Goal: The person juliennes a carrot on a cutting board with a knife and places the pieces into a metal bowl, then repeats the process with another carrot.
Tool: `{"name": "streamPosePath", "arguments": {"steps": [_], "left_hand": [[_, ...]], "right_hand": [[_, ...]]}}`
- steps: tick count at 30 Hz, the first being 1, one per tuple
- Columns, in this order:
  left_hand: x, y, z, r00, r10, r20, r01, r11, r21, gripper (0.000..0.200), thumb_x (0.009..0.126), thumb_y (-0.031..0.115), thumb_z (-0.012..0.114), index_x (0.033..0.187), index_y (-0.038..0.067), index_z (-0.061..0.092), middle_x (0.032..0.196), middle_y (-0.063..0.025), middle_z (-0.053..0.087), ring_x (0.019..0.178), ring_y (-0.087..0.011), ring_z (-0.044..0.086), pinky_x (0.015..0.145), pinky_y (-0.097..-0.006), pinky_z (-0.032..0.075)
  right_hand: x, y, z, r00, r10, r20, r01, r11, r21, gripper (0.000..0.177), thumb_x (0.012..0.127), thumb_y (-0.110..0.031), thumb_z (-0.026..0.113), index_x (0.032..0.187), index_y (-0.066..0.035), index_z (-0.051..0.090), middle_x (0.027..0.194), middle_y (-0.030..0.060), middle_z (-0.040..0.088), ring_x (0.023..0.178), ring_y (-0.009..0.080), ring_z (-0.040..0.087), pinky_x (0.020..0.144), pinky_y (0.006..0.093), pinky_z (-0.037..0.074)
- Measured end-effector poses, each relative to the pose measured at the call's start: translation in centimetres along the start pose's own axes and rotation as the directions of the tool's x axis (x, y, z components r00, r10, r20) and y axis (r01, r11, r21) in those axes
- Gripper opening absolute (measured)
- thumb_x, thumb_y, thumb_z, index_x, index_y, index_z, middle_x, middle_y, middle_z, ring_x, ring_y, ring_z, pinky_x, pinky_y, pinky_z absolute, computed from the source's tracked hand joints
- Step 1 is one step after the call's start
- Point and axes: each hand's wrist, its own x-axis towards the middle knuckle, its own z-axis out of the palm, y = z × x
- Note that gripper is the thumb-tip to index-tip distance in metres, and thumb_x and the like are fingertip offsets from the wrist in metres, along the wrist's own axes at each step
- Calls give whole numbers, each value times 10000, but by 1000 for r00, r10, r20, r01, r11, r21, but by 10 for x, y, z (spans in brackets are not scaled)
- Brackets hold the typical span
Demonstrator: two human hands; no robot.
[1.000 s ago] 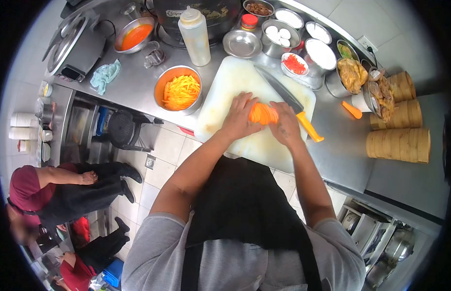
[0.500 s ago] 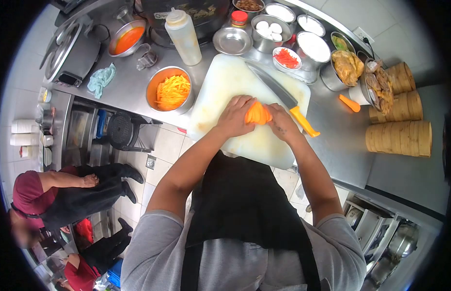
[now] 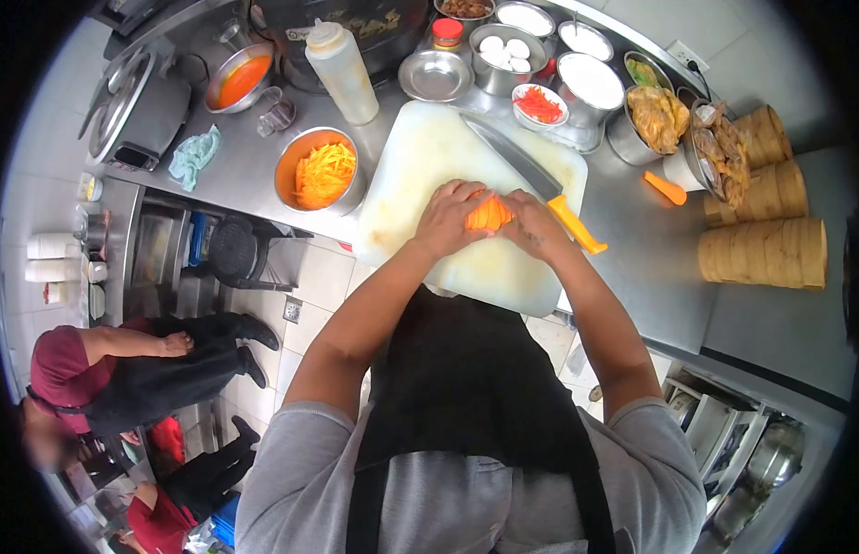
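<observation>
1. Head view, grip: my left hand [image 3: 446, 220] and right hand [image 3: 533, 224] close around thin, bright-orange slices [image 3: 489, 214] from both sides, on the white plastic cutting board [image 3: 418, 171].
2. Method: even, light inward pressure should keep the slices aligned; squeezing may fan them.
3. Obstruction: the yellow-handled steel knife [image 3: 523, 162] lies just beside my right hand; knuckles should clear its edge.
4. Surroundings: a round steel bowl [image 3: 356, 189] of orange shreds sits left of the board.

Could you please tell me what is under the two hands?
Carrot slices show between the left hand and right hand, on the board. The hands hide the slices' ends and the board directly beneath.
</observation>
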Motion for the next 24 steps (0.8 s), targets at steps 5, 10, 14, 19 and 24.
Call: {"name": "streamPosePath", "arguments": {"steps": [5,10,14,19,24], "left_hand": [[4,10,-4,1000,10,-26,-8,997,77,816,673,403,870,1400,171,580,1346,-46,594,1275,-294,490,1088,-440,368],[-2,15,2,998,-47,-47,49,997,60,770,674,425,863,1351,149,622,1319,-46,604,1248,-289,505,1056,-441,387],[-17,31,9,979,-164,-117,178,977,121,740,678,462,848,1316,141,653,1326,-53,603,1232,-296,515,1030,-454,405],[-16,40,4,982,-86,-166,126,961,247,731,681,476,837,1309,145,662,1334,-73,599,1246,-311,513,1043,-454,404],[-18,31,14,989,-55,-136,84,973,216,693,712,482,813,1293,134,671,1357,-85,588,1285,-327,498,1081,-463,389]], "right_hand": [[-2,8,8,999,-21,-50,20,1000,-12,626,832,-221,761,1383,-11,549,1215,155,568,1161,350,541,995,413,453],[0,14,16,999,-36,-24,36,999,-11,639,851,-226,745,1413,-18,522,1251,146,556,1187,337,522,1028,399,431],[2,18,19,995,-93,23,94,995,-31,554,878,-171,710,1385,-19,546,1282,147,538,1211,340,504,1053,400,429],[1,25,7,976,-203,75,205,979,-10,535,884,-105,684,1392,-29,536,1282,150,537,1201,345,505,1062,400,429],[1,32,8,966,-241,95,243,970,-15,516,873,-29,659,1375,-24,542,1276,149,542,1189,349,520,1044,398,448]]}}
